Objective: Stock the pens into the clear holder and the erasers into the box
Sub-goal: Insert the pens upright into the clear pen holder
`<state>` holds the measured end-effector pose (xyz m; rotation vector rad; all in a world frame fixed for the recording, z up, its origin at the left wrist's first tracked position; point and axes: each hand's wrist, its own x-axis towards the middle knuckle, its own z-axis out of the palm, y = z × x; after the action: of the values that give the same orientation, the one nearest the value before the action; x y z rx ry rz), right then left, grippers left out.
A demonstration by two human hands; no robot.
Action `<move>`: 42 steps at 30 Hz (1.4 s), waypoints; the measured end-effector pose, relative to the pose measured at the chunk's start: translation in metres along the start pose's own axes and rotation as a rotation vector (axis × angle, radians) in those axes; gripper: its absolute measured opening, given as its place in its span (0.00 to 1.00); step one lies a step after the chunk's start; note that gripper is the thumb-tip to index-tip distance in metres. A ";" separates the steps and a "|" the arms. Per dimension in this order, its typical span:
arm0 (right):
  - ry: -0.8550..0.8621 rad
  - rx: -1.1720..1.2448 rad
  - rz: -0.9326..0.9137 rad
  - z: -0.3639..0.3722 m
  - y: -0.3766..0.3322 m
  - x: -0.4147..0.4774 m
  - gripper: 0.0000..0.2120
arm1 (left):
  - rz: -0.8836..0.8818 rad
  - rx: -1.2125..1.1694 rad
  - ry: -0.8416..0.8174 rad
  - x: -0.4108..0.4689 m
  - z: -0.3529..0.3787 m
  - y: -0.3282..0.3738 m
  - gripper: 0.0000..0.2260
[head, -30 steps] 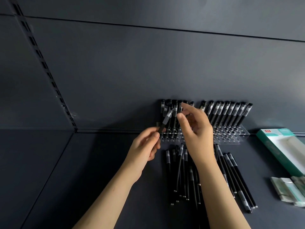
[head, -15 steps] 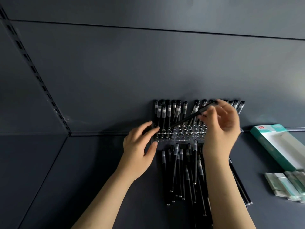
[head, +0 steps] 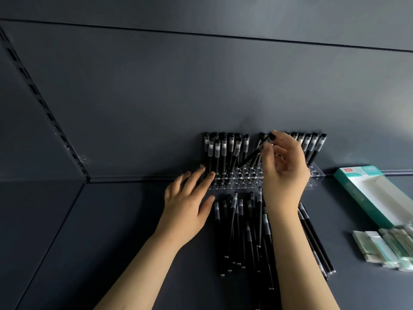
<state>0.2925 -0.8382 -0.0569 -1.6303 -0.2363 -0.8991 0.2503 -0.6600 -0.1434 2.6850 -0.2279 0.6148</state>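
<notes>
A black pen (head: 253, 154) is pinched near its cap between the thumb and fingertips of the right hand (head: 285, 171), slanting from one o'clock down to seven o'clock, its tip over the open holes in the middle of the clear holder (head: 237, 178); the holder stands against the dark back panel (head: 156, 97) with upright pens (head: 220, 151) at both ends. The left hand (head: 185, 202) lies flat, fingers straight and spread, holding nothing, fingertips at the holder's left end; loose pens (head: 243, 231) lie heaped on the shelf (head: 111, 231) at six o'clock of the holder; the green-and-white box (head: 357, 193) sits at three o'clock, wrapped erasers (head: 384, 249) just beside its near end.
</notes>
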 end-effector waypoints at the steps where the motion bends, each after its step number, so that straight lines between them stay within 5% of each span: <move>1: 0.001 -0.005 -0.003 0.000 0.000 0.000 0.11 | -0.001 -0.005 0.000 0.000 0.000 0.000 0.24; 22: -0.315 -0.296 -0.066 0.007 0.015 0.001 0.18 | -0.054 -0.061 -0.029 -0.003 -0.008 0.007 0.24; 27: -0.524 -0.369 -0.051 -0.035 0.011 -0.014 0.21 | -0.277 -0.188 0.033 -0.015 -0.022 0.039 0.30; 33: -0.803 -0.590 -0.032 -0.087 0.028 -0.040 0.18 | -0.510 -0.140 -0.182 -0.035 -0.018 0.095 0.36; 42: -0.791 -0.468 -0.091 -0.118 0.049 -0.042 0.06 | -0.632 0.081 -0.259 -0.032 -0.007 0.120 0.41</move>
<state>0.2436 -0.9460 -0.1208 -2.3804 -0.6852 -0.3353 0.1909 -0.7650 -0.1129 2.6851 0.5717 0.0829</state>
